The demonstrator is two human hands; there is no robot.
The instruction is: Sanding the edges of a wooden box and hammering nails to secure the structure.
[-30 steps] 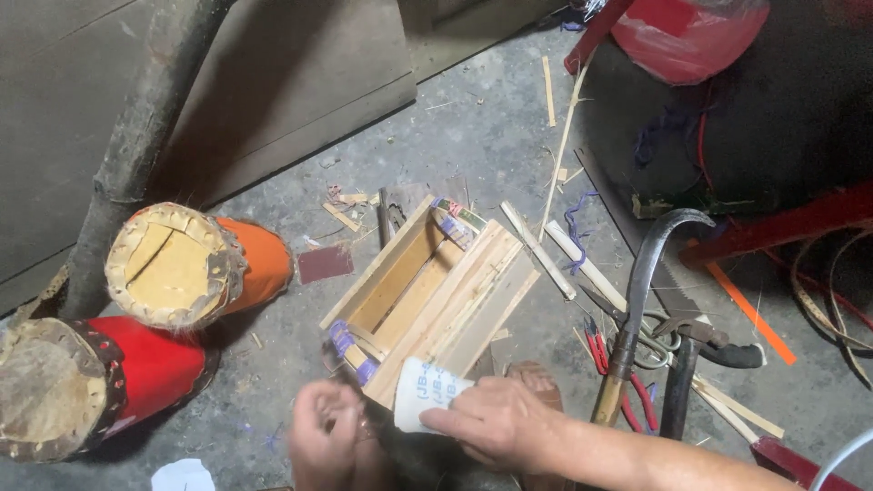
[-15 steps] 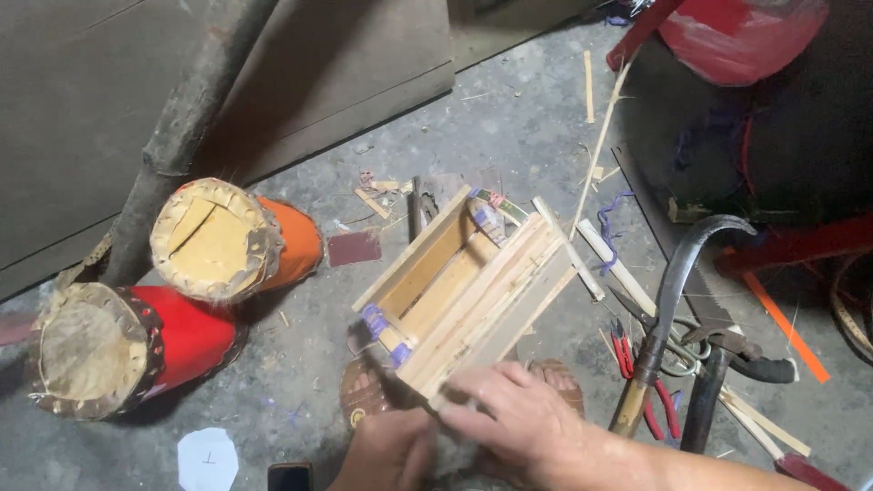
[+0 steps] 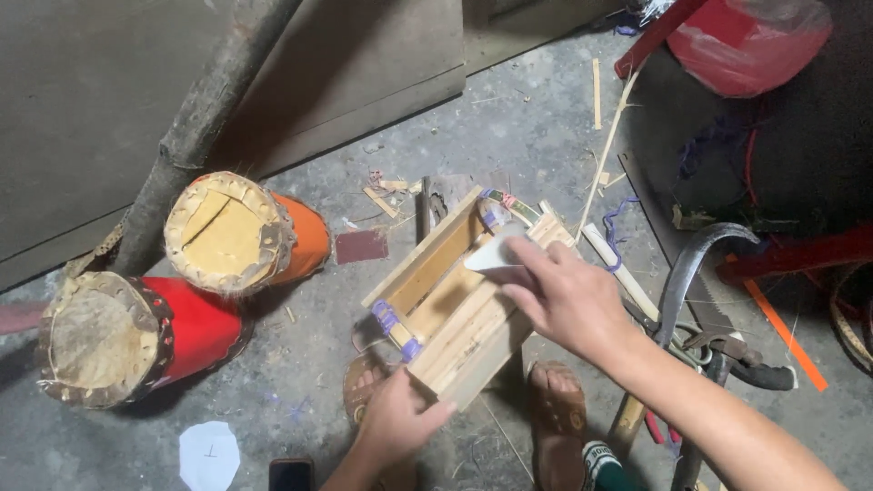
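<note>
A small frame of pale wooden slats (image 3: 455, 300), bound at its corners with purple tape, lies tilted on the concrete floor. My left hand (image 3: 397, 420) grips its near corner from below. My right hand (image 3: 562, 295) reaches over the far side and presses a folded white piece of paper (image 3: 496, 255) against the top slats near the far end. My sandalled feet (image 3: 555, 409) sit just under the frame.
Two small drums, one orange (image 3: 238, 235) and one red (image 3: 118, 335), lie on their sides at left beside a leaning branch (image 3: 195, 136). A curved metal blade (image 3: 696, 264), pliers, wooden sticks and scraps lie at right. A white paper octagon (image 3: 209, 455) and a phone (image 3: 291, 475) lie near the bottom edge.
My right hand has moved with the white paper from the near corner up to the far end of the frame. My left hand stays on the near corner. The view shifted slightly.
</note>
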